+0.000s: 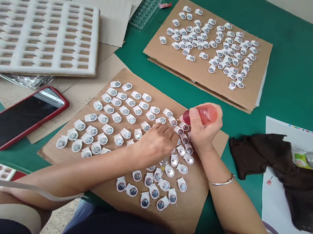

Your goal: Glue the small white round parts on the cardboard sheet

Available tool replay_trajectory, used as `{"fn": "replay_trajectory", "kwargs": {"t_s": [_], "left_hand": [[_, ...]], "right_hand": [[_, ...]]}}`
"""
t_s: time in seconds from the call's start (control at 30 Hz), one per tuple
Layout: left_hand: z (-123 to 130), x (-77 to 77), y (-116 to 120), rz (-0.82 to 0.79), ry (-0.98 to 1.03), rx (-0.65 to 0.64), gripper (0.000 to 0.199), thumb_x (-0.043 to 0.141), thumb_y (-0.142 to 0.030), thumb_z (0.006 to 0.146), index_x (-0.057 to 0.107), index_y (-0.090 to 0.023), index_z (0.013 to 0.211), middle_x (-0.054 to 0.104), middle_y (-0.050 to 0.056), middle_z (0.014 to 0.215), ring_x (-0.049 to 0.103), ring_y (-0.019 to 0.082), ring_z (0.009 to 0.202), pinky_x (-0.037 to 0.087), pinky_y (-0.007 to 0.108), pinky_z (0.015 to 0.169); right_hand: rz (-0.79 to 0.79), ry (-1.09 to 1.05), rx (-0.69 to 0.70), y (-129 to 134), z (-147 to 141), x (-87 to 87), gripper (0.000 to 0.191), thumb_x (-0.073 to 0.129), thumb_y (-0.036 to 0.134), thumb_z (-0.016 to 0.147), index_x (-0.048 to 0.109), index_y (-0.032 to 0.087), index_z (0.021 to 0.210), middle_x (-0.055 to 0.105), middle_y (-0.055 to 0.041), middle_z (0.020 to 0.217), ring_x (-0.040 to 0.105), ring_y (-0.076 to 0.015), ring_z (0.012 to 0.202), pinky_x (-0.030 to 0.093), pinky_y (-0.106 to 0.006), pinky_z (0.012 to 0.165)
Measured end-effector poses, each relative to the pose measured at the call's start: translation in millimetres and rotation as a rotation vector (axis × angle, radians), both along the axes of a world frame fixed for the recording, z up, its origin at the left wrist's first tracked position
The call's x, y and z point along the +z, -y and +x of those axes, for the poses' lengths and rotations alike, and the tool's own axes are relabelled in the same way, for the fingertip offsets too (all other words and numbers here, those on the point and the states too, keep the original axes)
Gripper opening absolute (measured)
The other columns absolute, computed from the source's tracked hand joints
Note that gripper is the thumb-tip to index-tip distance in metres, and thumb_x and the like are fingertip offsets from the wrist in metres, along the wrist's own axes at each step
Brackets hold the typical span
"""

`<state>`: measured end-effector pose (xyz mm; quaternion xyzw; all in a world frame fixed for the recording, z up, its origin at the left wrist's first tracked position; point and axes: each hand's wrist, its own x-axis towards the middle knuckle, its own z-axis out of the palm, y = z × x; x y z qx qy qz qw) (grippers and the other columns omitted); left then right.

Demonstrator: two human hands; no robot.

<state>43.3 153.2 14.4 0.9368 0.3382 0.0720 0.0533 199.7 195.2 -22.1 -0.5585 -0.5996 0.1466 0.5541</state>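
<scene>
My right hand point(206, 127) is wrapped round a soft red squeeze bottle point(208, 114), held tilted over the near cardboard sheet point(182, 216). Its tip points down and left, toward my other hand. My left hand point(156, 142) is closed with its fingers curled down over the sheet. A thin piece with a yellow part point(163, 165) shows below it, too small to name. Around both hands lie many small white tabbed parts point(154, 190) with round silver centres, some with fine wires. Those under my left hand are partly hidden.
A second cardboard stack point(245, 97) with similar parts lies at the back. To the left are a red-cased phone point(22, 117) and a white slotted tray point(47, 36). On the right, a dark cloth point(260, 153) and a glass jar point(312, 160) rest on white paper.
</scene>
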Motion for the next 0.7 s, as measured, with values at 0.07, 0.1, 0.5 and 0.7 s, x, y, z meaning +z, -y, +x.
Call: {"fn": "replay_trajectory", "kwargs": {"t_s": [0.07, 0.1, 0.5, 0.7], "left_hand": [[-0.7, -0.5, -0.4, -0.003, 0.004, 0.009, 0.020, 0.038, 0.001, 0.077, 0.054, -0.009, 0.076, 0.061, 0.014, 0.079, 0.057, 0.023, 0.073, 0.048, 0.038, 0.067], [-1.2, -1.0, -0.5, -0.002, 0.007, 0.011, 0.020, 0.038, 0.001, 0.078, 0.054, -0.009, 0.076, 0.061, 0.014, 0.079, 0.057, 0.022, 0.074, 0.048, 0.038, 0.068], [-4.6, 0.7, -2.7, -0.048, 0.018, 0.019, 0.015, 0.042, -0.004, 0.077, 0.055, -0.010, 0.076, 0.061, 0.012, 0.079, 0.058, 0.023, 0.073, 0.049, 0.037, 0.067], [-4.9, 1.9, -3.1, -0.070, 0.035, 0.026, 0.013, 0.042, -0.004, 0.076, 0.054, -0.010, 0.075, 0.061, 0.013, 0.079, 0.056, 0.023, 0.074, 0.048, 0.037, 0.068]], "right_hand": [[0.006, 0.018, 0.002, 0.1, 0.5, 0.3, 0.030, 0.063, 0.043, 0.073, 0.050, 0.020, 0.086, 0.060, -0.0018, 0.077, 0.058, -0.0145, 0.067, 0.049, -0.032, 0.065], [0.009, 0.025, 0.002, 0.3, 0.7, 0.4, 0.030, 0.063, 0.043, 0.073, 0.050, 0.020, 0.086, 0.060, -0.0015, 0.076, 0.058, -0.0145, 0.067, 0.049, -0.032, 0.065], [0.043, 0.099, -0.013, 1.7, 2.0, 4.6, 0.029, 0.065, 0.041, 0.072, 0.050, 0.021, 0.087, 0.058, 0.0001, 0.074, 0.057, -0.0133, 0.066, 0.049, -0.031, 0.064], [0.053, 0.109, -0.014, 2.2, 2.0, 5.9, 0.028, 0.066, 0.039, 0.071, 0.050, 0.021, 0.086, 0.059, 0.0007, 0.072, 0.057, -0.0132, 0.065, 0.049, -0.030, 0.062]]}}
